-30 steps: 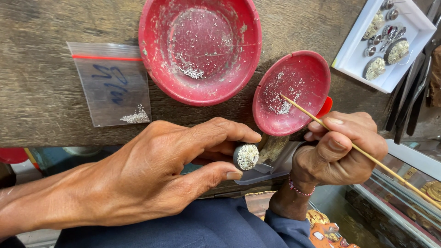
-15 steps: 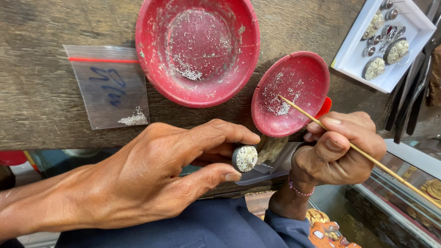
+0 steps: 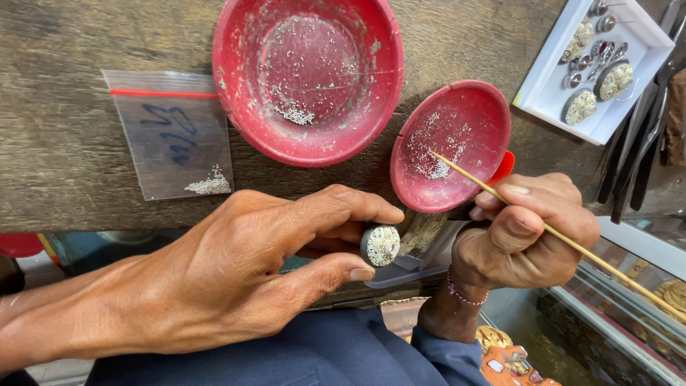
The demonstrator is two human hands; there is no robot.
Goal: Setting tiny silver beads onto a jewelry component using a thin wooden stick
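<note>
My left hand (image 3: 236, 279) pinches a small round piece (image 3: 381, 244) covered in tiny pale stones between thumb and forefinger, just below the table edge. My right hand (image 3: 525, 229) grips a thin wooden stick (image 3: 493, 191). The stick's tip rests among small silvery grains inside the small red bowl (image 3: 471, 118). A large red bowl (image 3: 236, 43) with more grains sits to its upper left.
A clear zip bag (image 3: 171, 136) holding a few grains lies on the dark wooden table (image 3: 57, 171) at left. A white tray (image 3: 543, 100) of ring pieces and stone-set ovals stands at top right, beside dark metal tools (image 3: 639, 164). Glass cases show below.
The view has shifted slightly. Both hands, the stick and the round piece stay in nearly the same place.
</note>
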